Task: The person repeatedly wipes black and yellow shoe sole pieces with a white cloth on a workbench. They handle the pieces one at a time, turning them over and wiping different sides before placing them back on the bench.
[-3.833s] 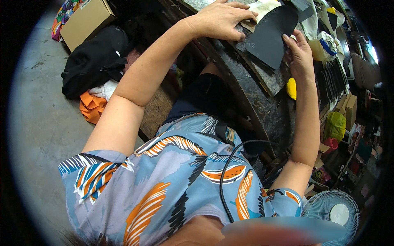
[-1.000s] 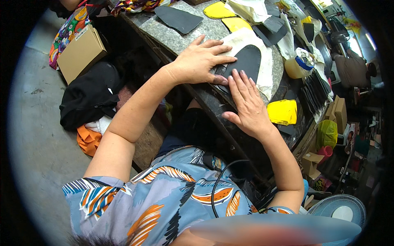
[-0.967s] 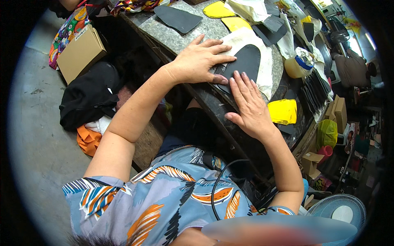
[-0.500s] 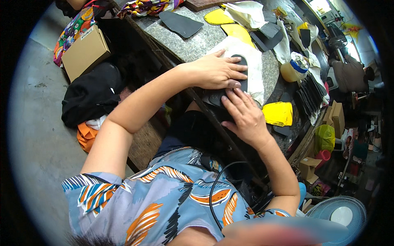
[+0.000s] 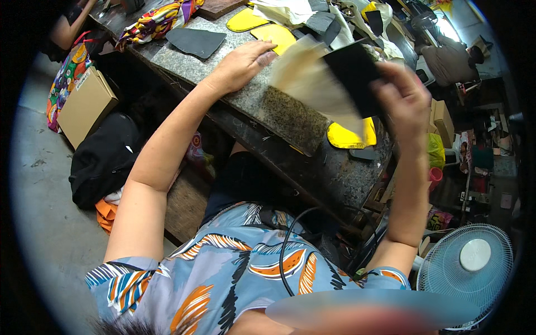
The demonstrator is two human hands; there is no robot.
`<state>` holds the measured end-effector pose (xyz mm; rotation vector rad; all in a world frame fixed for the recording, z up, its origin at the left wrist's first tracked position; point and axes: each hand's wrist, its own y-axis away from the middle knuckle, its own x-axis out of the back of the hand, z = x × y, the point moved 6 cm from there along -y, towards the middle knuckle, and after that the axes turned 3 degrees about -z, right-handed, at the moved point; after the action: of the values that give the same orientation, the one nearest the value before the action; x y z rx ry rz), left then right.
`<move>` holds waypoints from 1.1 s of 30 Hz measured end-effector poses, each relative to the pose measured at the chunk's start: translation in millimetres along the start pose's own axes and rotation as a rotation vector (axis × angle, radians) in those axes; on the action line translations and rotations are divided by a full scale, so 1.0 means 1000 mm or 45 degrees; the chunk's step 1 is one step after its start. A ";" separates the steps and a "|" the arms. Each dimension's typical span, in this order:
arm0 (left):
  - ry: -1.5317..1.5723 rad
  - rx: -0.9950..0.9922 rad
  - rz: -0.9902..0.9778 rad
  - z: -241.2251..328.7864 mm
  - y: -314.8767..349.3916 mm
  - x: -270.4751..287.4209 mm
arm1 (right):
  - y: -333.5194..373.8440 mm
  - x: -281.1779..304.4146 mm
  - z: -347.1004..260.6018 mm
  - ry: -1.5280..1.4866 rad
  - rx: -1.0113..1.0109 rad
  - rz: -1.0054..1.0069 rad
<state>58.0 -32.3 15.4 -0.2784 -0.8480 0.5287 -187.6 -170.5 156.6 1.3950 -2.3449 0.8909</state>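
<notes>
My right hand, blurred by motion, is raised over the right part of the table and gripping a flat black piece. A whitish fabric sheet, also smeared, hangs together with it; whether the two are stuck together I cannot tell. My left hand rests on the grey stone slab, fingers stretched toward a yellow flat piece and holding nothing. A dark grey cut piece lies beyond it on the slab. Another yellow piece is below the hanging sheet.
Colourful patterned cloth lies at the table's far left. White fabric scraps are heaped at the back. A white fan stands at my right. A cardboard box and a black bag are on the left.
My hands were pressing dark pieces onto the white sheet on the slab. The right hand has lifted a black piece and the sheet up and rightward; the left has come off them.
</notes>
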 end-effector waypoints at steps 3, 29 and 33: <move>-0.379 -0.142 -0.101 0.011 0.002 -0.007 | -0.040 0.110 0.004 0.449 -0.059 0.358; -0.558 -0.260 0.112 0.041 0.006 0.006 | -0.085 -0.109 0.060 0.982 0.384 -0.186; -0.578 -0.220 -0.074 0.034 0.004 -0.007 | -0.139 -0.133 0.092 1.186 0.335 0.087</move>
<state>26.6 -32.3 30.8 -0.2954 -1.3424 0.4710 6.3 -183.7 68.0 0.7017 -1.5918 1.4960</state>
